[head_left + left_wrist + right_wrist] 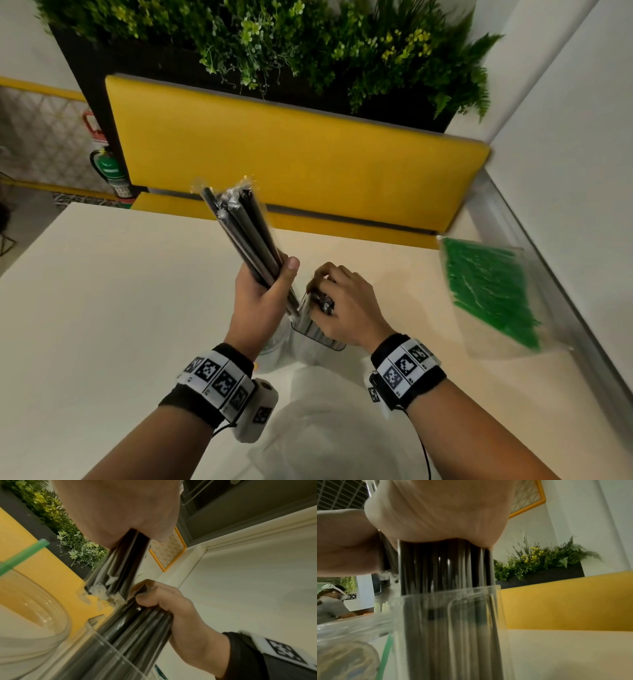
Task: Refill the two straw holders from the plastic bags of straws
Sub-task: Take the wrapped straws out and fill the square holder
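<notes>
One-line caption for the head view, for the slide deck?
Left hand grips a bundle of wrapped black straws while right hand presses more into the clear holder; bag of green straws waits.

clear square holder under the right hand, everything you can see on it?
The clear square plastic straw holder stands upright on the white table, packed with black wrapped straws that stick out above its rim. The right hand grips those straw tops from above. A round clear holder stands beside it; whether they touch is unclear.
</notes>
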{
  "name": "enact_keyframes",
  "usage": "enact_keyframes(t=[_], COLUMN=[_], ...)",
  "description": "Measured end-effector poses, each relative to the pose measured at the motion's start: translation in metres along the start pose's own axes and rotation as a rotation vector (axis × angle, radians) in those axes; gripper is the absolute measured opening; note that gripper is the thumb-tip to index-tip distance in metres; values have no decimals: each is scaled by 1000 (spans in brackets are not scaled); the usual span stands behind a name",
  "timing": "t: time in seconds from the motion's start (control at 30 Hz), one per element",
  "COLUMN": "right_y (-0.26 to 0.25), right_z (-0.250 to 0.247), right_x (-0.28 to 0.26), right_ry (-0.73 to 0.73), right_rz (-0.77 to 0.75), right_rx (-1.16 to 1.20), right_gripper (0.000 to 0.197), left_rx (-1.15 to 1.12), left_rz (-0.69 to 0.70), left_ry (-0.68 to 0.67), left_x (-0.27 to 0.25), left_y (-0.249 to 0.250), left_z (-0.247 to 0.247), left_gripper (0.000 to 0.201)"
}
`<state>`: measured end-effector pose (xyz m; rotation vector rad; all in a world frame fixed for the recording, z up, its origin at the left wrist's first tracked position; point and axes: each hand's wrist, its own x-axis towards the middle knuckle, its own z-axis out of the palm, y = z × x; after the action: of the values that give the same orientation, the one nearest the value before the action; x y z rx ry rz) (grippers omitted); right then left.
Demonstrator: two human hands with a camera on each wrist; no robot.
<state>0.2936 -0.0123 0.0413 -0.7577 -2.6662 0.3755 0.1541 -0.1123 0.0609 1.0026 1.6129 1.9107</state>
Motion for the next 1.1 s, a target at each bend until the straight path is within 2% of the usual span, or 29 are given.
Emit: enact_keyframes(t=[0.13, 0.3, 0.4, 0.5, 0.6, 0.77, 0.9, 1.1], right_y=[0, 0, 1, 1, 2, -2, -3, 1], right_z=[5, 5, 7, 8, 8, 9, 7, 9], right_x=[-2, -2, -2, -2, -3, -1, -1, -5], right_ry=[103, 163, 178, 189, 198, 188, 199, 237], right_rz=[7, 24, 22, 25, 12, 7, -4, 0], right_rx=[64, 106, 105, 124, 143, 158, 192, 219], right_gripper=[20, 23, 28, 29, 25, 28, 21, 22], left_rx=[-13, -61, -67, -94, -153, -93, -71, -37], left_rz=[-10, -37, -58, -112, -152, -123, -99, -77], left_ry=[-46, -100, -91, -48, -7, -20, 85, 142], left_x=[0, -6, -8, -13, -18, -17, -12, -19], left_y=[-9, -18, -20, -20, -19, -25, -28, -26], left_z=[13, 22, 28, 32, 34, 33, 31, 38], left_gripper=[25, 34, 28, 16, 18, 19, 22, 18])
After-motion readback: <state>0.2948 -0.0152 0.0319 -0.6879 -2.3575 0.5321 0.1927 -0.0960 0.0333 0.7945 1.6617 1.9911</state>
